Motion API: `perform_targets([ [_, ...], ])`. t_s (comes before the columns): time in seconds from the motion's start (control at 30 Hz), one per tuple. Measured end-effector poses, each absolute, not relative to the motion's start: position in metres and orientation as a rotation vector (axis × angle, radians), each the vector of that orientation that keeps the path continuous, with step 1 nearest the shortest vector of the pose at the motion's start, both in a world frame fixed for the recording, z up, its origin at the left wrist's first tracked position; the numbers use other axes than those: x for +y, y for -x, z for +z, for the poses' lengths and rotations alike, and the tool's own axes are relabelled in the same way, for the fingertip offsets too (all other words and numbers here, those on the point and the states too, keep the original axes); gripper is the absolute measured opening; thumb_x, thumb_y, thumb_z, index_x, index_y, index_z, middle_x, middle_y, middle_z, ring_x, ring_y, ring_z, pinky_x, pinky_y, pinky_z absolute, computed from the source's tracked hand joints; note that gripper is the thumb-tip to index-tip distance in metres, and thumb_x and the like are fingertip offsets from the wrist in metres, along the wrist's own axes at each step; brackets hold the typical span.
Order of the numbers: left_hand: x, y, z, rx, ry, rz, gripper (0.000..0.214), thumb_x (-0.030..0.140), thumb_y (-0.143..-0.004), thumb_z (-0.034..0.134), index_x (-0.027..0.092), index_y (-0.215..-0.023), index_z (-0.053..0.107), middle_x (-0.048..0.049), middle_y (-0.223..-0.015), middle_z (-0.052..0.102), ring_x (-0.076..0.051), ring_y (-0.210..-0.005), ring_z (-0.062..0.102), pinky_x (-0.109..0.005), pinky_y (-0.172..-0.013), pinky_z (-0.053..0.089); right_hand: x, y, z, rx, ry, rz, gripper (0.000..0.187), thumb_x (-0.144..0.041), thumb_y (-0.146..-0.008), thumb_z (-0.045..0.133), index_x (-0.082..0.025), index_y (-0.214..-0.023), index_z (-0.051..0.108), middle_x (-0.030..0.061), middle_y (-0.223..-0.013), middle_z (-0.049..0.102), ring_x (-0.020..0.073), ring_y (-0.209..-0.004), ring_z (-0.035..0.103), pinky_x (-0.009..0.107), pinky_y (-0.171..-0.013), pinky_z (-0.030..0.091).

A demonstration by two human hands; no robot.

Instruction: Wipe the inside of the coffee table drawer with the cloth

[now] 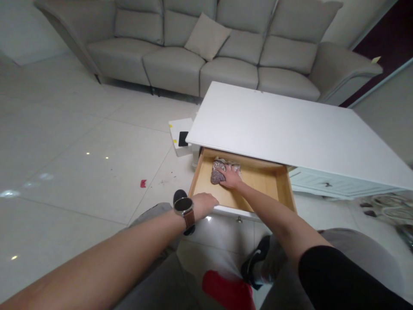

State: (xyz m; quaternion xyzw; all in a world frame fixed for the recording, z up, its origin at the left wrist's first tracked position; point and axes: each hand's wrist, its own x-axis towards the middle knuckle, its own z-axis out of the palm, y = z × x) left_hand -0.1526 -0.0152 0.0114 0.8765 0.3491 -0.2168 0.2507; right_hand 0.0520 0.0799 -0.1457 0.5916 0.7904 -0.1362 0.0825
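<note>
- Head view from where I stand: the drawer (261,178) juts out beneath the white worktop (274,125), and the patterned cloth bundle (218,172) lies inside it, toward the drawer's back-left corner.
- The right hand (230,177) is laid over the bundle, its fingers spread a little; I cannot tell whether they grip it or merely press down. If they only press, the bundle could slide across the smooth wood or come unfolded.
- A paler cloth (236,167) sits beside the bundle, partly under that same hand. Its edge might get dragged along or rucked up, since the two touch.
- The left hand (204,205) rests on the drawer's front edge, its fingers hooked over the rim as far as I can see; how firmly they hold, I can't say. Leaning hard there could tip the drawer downward, given how far it reaches out.
- Should the drawer run back under the worktop while the right hand is inside, the wrist or forearm might be caught.
- The watch (183,206), just outside the drawer's near-left corner, could knock that edge if the left arm swung inward.
- A shoe (256,260) stands below the drawer's front, so a drawer coming off its runners might land on it.
</note>
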Motion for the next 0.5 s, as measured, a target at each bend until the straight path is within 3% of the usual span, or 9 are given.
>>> perform_targets([
  [0.23,-0.012,0.154,0.002,0.907,-2.415,-0.542,0.032,0.014,-0.094,0.054,0.023,-0.112,0.079,-0.0126,-0.109,0.077,-0.027,-0.104,0.072,-0.035,-0.090,0.054,0.111,0.029,-0.148,2.383,-1.777,-0.402,0.075,-0.047,-0.085,0.061,-0.039,-0.157,0.038,0.0137,-0.158,0.033,0.0432,-0.136,0.033,0.069,-0.107,0.028],
  [0.5,-0.005,0.148,0.006,0.922,-2.360,-0.601,0.040,0.006,-0.083,0.057,0.028,-0.107,0.081,-0.0106,-0.107,0.078,-0.025,-0.102,0.072,-0.030,-0.084,0.053,0.081,-0.109,-0.140,2.269,-1.861,-0.379,0.070,-0.037,-0.084,0.064,-0.038,-0.152,0.046,0.0145,-0.153,0.037,0.0425,-0.133,0.039,0.063,-0.107,0.033],
])
